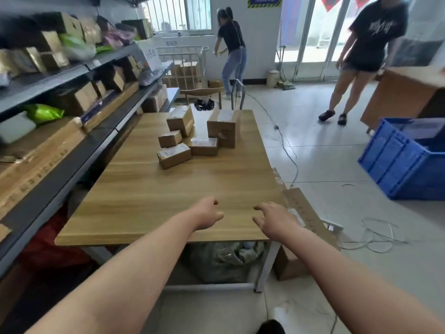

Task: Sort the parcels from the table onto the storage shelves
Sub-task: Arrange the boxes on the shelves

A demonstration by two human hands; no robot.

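The nearest parcel (173,155) is lying flat on the worktop (144,201), and everything here is turning on where it is sitting from the two grips. Both are hanging on the near side of that parcel, well apart from it, over the worktop's front edge. The left grip (207,214) is holding nothing, its fingers loosely curled. The right grip (274,219) is likewise holding nothing, its fingers hanging half bent and pointing toward the left one.

The parcel is lying ahead of both grips and to their left. The left grip is standing closer to it and more nearly in line, while the right one is sitting further off to the parcel's right. The parcel's long axis is running roughly across the line of reach, with its right end turned slightly away. So a two-sided hold on its short ends is looking like the natural approach, though the left grip alone may be enough.

Behind and to the right of that parcel, the other parcels (222,127) are crowding together, some touching it or just beside it. The storage shelves (48,83) are running along to its left, already carrying boxes and bags.
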